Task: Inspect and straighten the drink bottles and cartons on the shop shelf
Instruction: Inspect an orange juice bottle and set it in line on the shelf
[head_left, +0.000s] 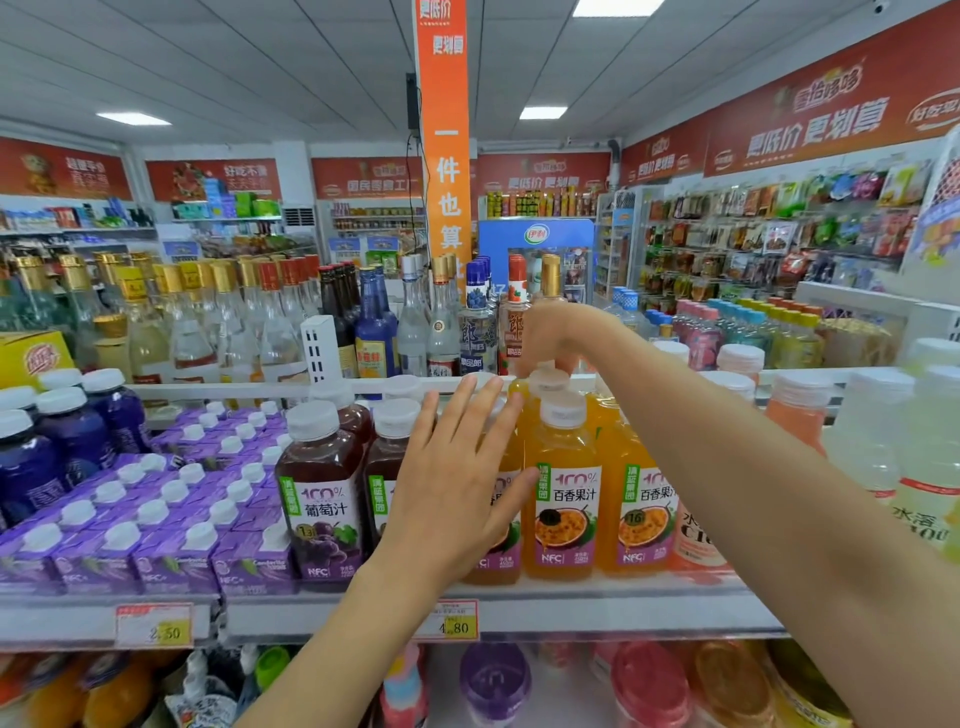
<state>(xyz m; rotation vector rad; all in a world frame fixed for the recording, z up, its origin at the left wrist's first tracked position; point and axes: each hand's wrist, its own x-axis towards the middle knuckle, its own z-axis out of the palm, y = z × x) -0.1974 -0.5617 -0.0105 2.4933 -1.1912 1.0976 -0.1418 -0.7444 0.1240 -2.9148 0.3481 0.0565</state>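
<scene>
- Your L hand (457, 483): fingers straight, flat vs. front orange juice bottle (501, 564).
- Your R hand (553, 332): fingers curled over cap of rear orange bottle (548, 382).
- White shelf (597, 613), price tags (453, 621) on edge.
- Shop rm: red banners (810, 119), ceiling lights.

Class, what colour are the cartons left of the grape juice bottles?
The cartons are purple with white caps; head view.

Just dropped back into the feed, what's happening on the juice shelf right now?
A person is tidying the orange juice row on the shelf. The left hand lies flat, fingers straight, against a front orange bottle. The right hand reaches over to the back, fingers curled on a rear orange bottle at its cap. Grape juice bottles stand upright alongside.
</scene>
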